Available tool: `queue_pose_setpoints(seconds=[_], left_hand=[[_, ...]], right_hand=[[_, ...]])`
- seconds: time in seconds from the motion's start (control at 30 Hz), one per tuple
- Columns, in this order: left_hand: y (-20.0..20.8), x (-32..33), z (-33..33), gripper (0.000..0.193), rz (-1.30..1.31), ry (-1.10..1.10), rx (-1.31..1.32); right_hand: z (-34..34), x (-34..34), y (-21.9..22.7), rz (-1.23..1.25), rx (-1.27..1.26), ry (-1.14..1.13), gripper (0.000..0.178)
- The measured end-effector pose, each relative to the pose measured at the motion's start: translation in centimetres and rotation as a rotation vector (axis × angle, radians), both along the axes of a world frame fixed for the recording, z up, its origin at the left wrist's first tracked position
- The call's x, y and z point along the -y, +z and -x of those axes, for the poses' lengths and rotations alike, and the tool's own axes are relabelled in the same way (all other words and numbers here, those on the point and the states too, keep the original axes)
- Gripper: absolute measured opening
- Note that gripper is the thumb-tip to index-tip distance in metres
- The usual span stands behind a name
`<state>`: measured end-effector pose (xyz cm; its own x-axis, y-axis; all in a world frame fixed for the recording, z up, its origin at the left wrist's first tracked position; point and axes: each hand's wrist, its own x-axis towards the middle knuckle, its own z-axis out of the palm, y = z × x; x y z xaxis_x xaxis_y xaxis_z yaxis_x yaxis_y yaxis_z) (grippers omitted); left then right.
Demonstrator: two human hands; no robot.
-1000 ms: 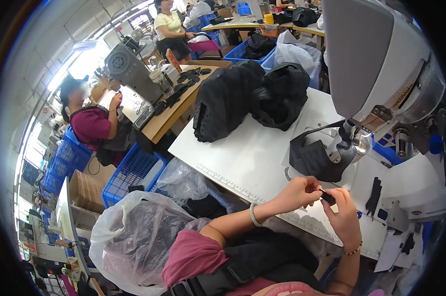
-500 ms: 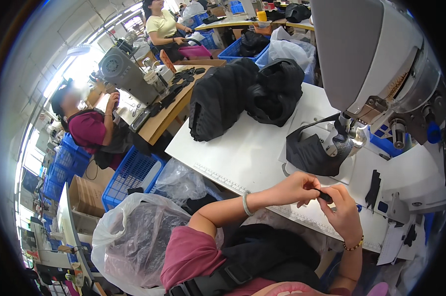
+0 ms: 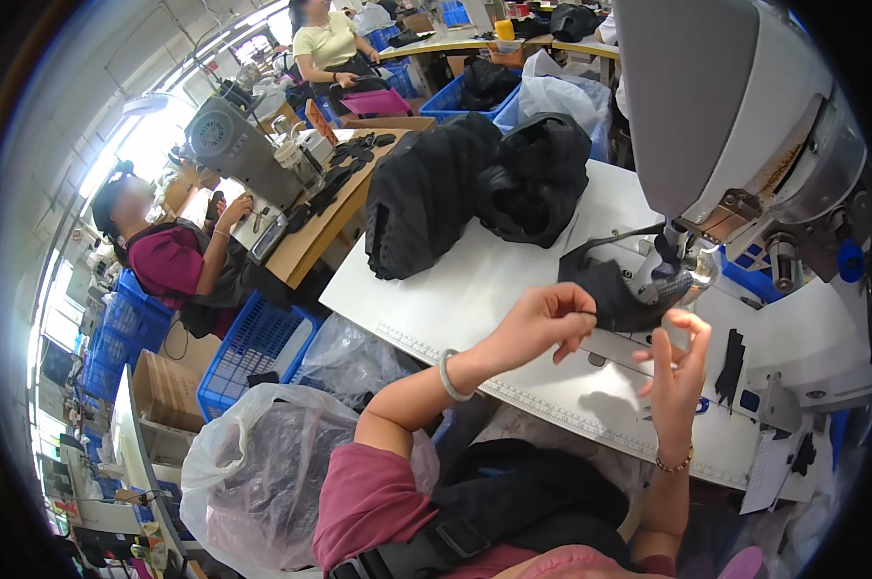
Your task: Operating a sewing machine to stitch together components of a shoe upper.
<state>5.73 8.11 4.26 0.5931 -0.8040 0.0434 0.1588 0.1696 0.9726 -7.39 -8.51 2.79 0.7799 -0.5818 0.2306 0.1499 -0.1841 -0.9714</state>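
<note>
A curved black fabric piece [image 3: 605, 289] with a strap lies under the head of the grey sewing machine [image 3: 682, 96]. My left hand [image 3: 550, 323] is at its near left edge, thumb and fingers pinched together. Something dark shows at those fingertips, but whether it is a small part or the fabric behind cannot be made out. My right hand [image 3: 677, 376] is raised just nearer than the fabric, fingers apart and nothing visible in them.
Two black fabric bundles [image 3: 431, 198] sit on the white table [image 3: 359, 294]. Narrow black strips [image 3: 731, 367] lie right of my right hand. A clear plastic bag [image 3: 262, 473] and a blue crate [image 3: 253, 352] stand left. One co-worker [image 3: 171, 256] sits at another machine; another person [image 3: 325, 48] sits farther back.
My hands have parted and moved away from me, toward the fabric piece. The small black item between them no longer shows clearly. My right fingers have spread; the fabric's near edge has shifted slightly.
</note>
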Motion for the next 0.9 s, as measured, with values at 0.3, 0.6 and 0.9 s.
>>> queue_pose_setpoints(seconds=[0.3,0.6,0.9], left_hand=[[0.0,1.2,-3.1,0.01,0.073,0.102,0.163],[-0.7,5.8,-7.8,0.017,0.202,0.043,-0.062],[0.3,6.8,-8.2,0.025,0.229,-0.032,0.016]], right_hand=[[-2.6,-0.4,-1.8,0.44,0.175,-0.301,0.017],[-5.0,-1.8,-0.7,-0.384,0.461,-0.079,0.011],[-4.9,-1.8,2.3,-0.617,0.528,0.013,0.013]])
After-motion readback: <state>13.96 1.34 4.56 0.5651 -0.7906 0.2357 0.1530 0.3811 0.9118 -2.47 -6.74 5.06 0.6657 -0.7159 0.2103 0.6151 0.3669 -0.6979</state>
